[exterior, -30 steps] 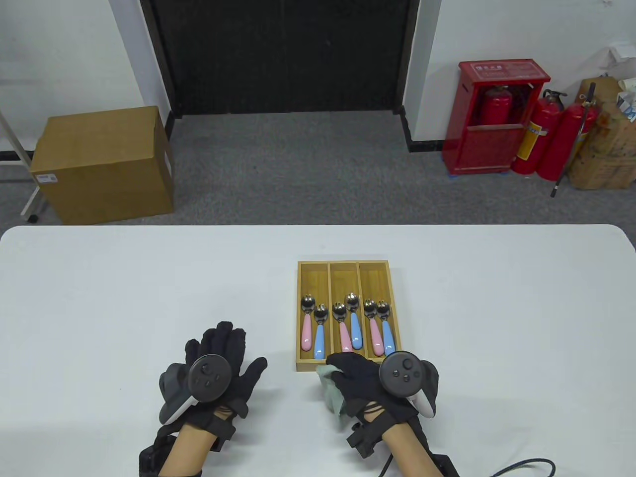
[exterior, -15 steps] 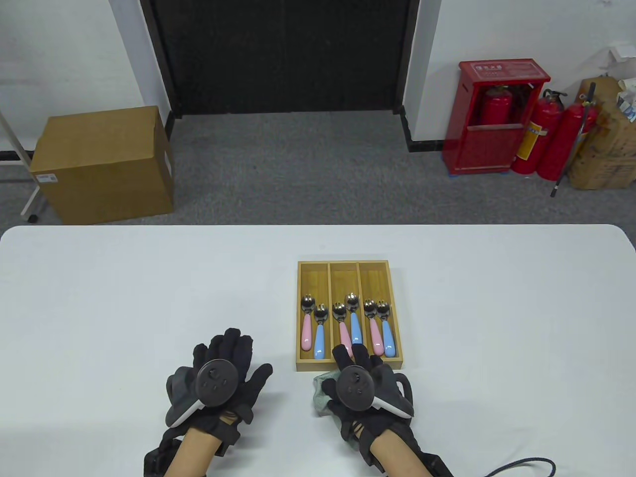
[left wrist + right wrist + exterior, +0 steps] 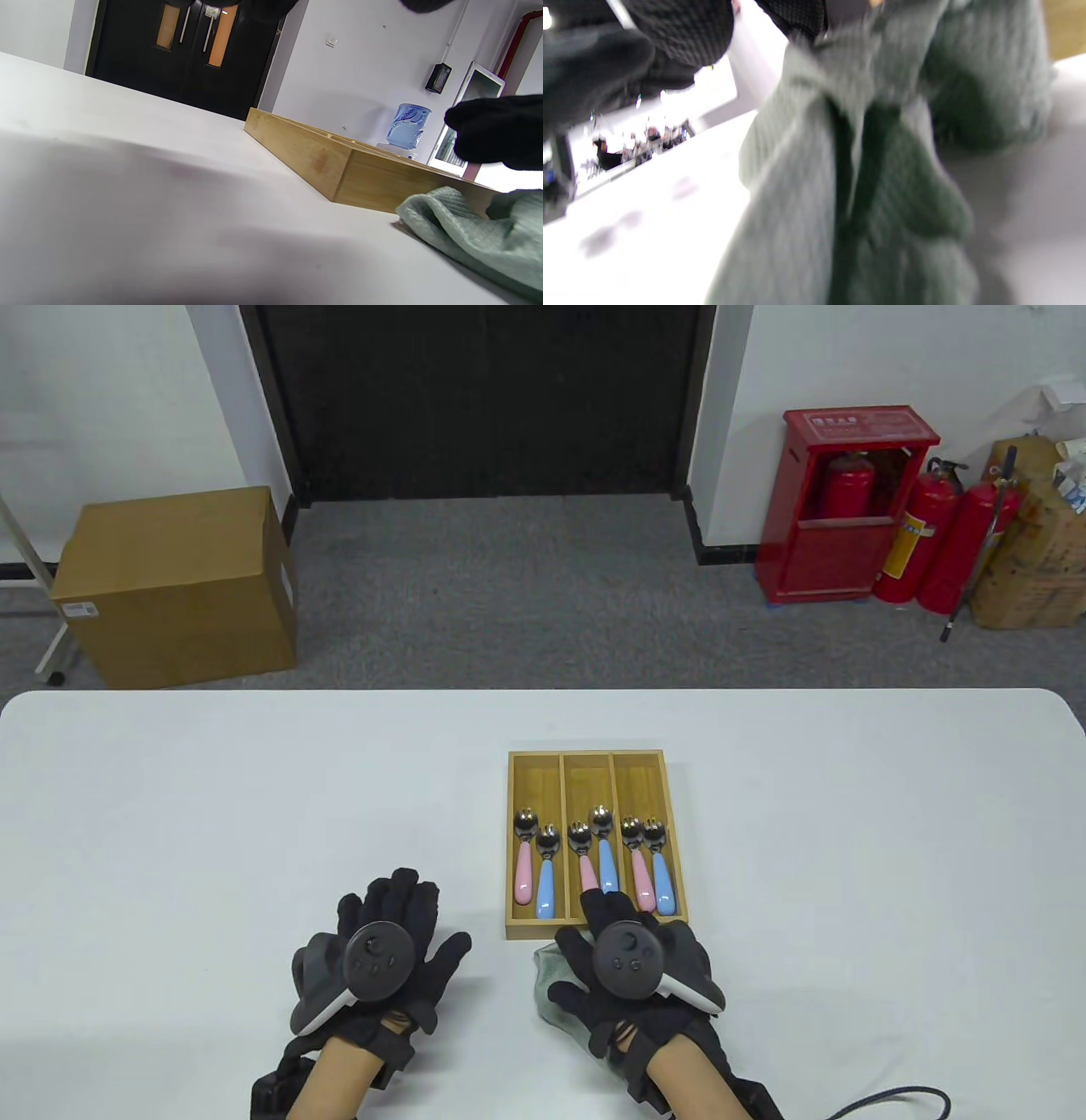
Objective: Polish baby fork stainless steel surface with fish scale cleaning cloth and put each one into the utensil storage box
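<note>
White and wide, the surface (image 3: 170, 780) runs bare from its left edge up to the utensil storage box (image 3: 534, 760), with more bare room beyond the box's right wall and between its far wall and the surface's far edge. Left of the box's near corner, the left hand (image 3: 386, 954) lies flat, its grip open with fingers spread, holding nothing. All six baby forks (image 3: 591, 861) lie in the box, two per compartment, pink and blue handles toward the near wall. Just before that near wall, the right hand (image 3: 624, 963) rests over the green cleaning cloth (image 3: 547, 984), one finger reaching over the wall above the middle compartment; whether this grip clasps the cloth or only covers it cannot be told.
</note>
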`<state>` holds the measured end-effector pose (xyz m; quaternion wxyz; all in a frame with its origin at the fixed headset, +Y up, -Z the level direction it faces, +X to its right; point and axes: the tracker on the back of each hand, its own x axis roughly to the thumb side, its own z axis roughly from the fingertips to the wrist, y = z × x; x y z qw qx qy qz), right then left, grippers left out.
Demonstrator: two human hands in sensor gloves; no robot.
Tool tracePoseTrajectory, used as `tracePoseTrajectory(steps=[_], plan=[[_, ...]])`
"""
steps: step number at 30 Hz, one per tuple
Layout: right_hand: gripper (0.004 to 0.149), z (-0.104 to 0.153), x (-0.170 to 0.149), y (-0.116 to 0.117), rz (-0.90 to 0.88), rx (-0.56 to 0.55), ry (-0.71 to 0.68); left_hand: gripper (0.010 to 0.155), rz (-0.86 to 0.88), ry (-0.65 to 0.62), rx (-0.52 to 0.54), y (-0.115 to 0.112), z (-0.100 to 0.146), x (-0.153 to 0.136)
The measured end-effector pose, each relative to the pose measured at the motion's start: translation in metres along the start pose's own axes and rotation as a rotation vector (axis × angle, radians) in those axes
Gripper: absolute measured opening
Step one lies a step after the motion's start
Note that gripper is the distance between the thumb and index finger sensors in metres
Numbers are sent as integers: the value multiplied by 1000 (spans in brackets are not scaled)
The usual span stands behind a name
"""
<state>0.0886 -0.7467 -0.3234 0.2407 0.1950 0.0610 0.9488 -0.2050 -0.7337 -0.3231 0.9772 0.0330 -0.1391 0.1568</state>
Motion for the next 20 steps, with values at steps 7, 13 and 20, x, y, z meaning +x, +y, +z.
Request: tracePoseTrajectory(steps=[7, 13, 20], plan=[[84, 7, -30, -15, 56, -102, 174, 82, 25, -33, -31, -12, -1, 4], [86, 1, -45, -13, 133, -93, 221, 83, 17, 1, -62, -17, 1, 6], [84, -2, -48, -7, 119, -54, 228, 83, 16, 39, -81, -20, 3, 4]])
